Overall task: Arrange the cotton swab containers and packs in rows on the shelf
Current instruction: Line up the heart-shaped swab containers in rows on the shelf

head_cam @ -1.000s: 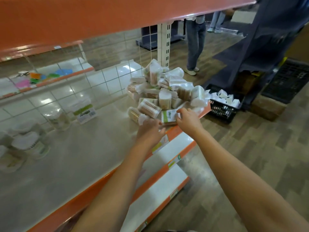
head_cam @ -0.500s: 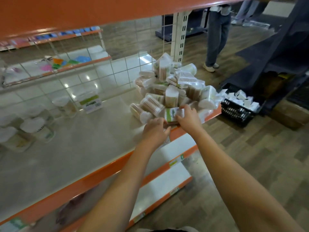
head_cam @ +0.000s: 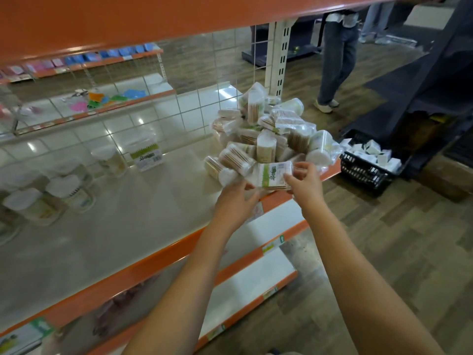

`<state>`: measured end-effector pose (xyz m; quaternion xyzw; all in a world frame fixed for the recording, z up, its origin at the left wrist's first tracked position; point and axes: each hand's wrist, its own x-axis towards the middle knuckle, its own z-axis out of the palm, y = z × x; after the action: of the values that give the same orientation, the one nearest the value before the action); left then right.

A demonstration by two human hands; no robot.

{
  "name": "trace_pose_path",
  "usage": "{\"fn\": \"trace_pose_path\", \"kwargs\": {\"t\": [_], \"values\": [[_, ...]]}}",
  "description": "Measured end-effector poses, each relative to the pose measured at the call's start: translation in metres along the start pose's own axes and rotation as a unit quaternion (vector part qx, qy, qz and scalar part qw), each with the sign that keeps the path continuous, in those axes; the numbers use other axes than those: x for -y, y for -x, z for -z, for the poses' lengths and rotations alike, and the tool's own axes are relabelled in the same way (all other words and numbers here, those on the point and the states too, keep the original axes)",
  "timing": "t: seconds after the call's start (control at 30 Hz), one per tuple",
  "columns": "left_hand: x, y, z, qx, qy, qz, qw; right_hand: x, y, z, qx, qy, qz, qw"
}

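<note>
Against the frame half a second back, the flat clear-wrapped pack of wooden-stick cotton swabs with a green-and-white label [head_cam: 272, 174] has come up off the shelf edge; before, it lay low at the foot of the heap under my hands, and now I hold it lifted and tilted, its label facing up. My view has also swung a little, so the heap sits further right than before.

My left hand [head_cam: 236, 201] reaches in from below, palm turned toward the pack, thumb and curled fingers taking its left end; that grip is closed on the pack. My right hand [head_cam: 304, 184] pinches the right end, thumb underneath and fingers bent over the top edge, so that grip is closed on the same pack. Both forearms stretch forward and converge at it.

The pack hangs just above the orange front lip of the beige metal shelf [head_cam: 102, 234], touching the near side of the jumbled heap of clear cylindrical swab tubs and packs [head_cam: 271, 134]. Well to the left, several white-lidded round swab containers [head_cam: 69, 193] stand upright near the wire-grid back.
</note>
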<state>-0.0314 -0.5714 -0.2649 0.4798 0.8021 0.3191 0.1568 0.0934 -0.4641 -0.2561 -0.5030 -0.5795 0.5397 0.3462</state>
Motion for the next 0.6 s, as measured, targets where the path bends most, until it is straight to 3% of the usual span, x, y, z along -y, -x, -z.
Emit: {"fn": "trace_pose_path", "kwargs": {"t": [0.1, 0.2, 0.37, 0.6], "values": [[0.004, 0.007, 0.012, -0.007, 0.040, 0.045, 0.998, 0.004, 0.014, -0.007, -0.011, -0.054, -0.004, 0.998], [0.005, 0.011, 0.019, 0.002, 0.151, 0.104, 0.983, 0.007, 0.030, -0.018, -0.007, -0.112, 0.002, 0.994], [-0.001, 0.018, 0.026, 0.014, 0.419, 0.159, 0.894, 0.003, 0.051, -0.034, 0.032, -0.159, 0.010, 0.987], [0.004, 0.020, 0.034, -0.003, 0.453, 0.171, 0.875, -0.006, 0.054, -0.039, 0.072, -0.166, -0.002, 0.983]]}}
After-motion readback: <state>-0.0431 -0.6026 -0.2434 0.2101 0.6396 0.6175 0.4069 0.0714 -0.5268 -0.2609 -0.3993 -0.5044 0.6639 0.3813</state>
